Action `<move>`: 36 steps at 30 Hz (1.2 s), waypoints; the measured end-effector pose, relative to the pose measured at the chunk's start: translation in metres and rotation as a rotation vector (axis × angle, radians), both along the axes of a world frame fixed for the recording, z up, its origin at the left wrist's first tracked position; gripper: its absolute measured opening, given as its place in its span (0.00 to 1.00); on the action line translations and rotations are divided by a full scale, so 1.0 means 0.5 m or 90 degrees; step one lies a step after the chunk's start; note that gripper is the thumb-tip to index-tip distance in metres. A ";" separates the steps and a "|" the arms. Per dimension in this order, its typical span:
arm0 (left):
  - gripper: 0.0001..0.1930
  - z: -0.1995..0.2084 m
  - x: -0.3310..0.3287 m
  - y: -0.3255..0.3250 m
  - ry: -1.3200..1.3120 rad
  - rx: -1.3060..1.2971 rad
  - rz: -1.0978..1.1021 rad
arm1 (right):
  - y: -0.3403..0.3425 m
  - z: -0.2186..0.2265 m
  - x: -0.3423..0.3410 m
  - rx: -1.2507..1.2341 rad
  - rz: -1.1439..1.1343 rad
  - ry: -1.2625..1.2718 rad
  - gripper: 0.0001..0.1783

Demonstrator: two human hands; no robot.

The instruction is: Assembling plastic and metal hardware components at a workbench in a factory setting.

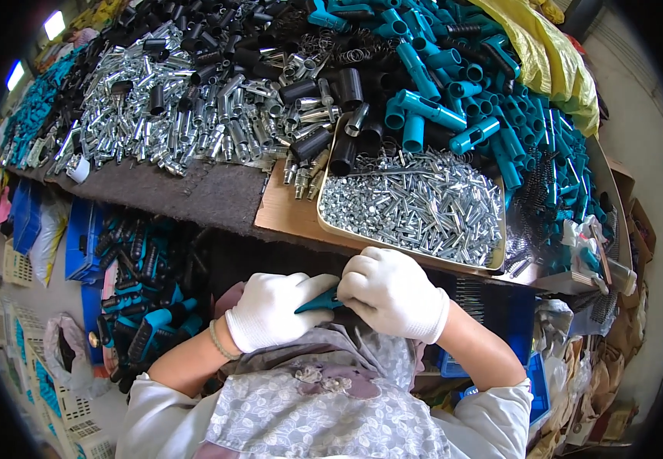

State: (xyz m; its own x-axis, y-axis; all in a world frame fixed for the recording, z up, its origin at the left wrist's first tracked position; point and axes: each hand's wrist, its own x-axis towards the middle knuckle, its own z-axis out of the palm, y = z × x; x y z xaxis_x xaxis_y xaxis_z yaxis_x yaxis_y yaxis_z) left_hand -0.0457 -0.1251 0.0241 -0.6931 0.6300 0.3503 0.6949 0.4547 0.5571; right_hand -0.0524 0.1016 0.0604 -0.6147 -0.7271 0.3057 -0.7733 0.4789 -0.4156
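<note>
Broadly, from my remote seat I see a heaped bench (171, 190), a grey apron (285, 421), and a rimmed tray (457, 265) just beyond the hands. The left hand (270, 310) curls its fingers round a teal piece (320, 301) above the apron; the right hand (392, 294) seems to pinch its right end, fingertips hidden. Slippery gloves could let it drop, I judge, and bumping knuckles could scatter the tray's pins (423, 206).
</note>
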 end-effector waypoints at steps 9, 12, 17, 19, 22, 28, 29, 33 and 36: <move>0.18 -0.022 -0.002 0.004 0.026 0.002 0.003 | -0.084 0.037 0.055 0.356 -0.146 0.103 0.11; 0.16 -0.028 0.004 0.004 0.022 -0.041 0.000 | -0.071 0.025 0.031 0.301 -0.120 -0.083 0.11; 0.20 -0.017 0.020 -0.005 0.025 -0.058 -0.017 | -0.013 0.019 -0.015 0.139 -0.126 -0.279 0.20; 0.22 -0.007 0.023 -0.009 0.013 -0.070 -0.026 | -0.001 0.008 -0.041 0.208 -0.092 -0.536 0.27; 0.22 -0.003 0.021 -0.008 0.022 -0.052 -0.055 | 0.014 -0.060 -0.035 0.103 -0.040 -0.726 0.30; 0.23 -0.003 0.002 -0.027 -0.002 -0.021 -0.106 | -0.020 -0.011 0.017 0.087 -0.157 -0.487 0.26; 0.22 -0.006 -0.003 -0.029 0.018 -0.017 -0.089 | -0.025 0.005 0.017 0.126 -0.169 -0.406 0.26; 0.21 0.009 -0.005 -0.029 0.075 -0.060 -0.027 | 0.004 0.039 -0.039 -0.015 -0.309 -0.001 0.11; 0.22 -0.002 0.012 -0.027 -0.017 0.023 0.009 | 0.036 0.023 -0.103 0.075 -0.383 0.096 0.12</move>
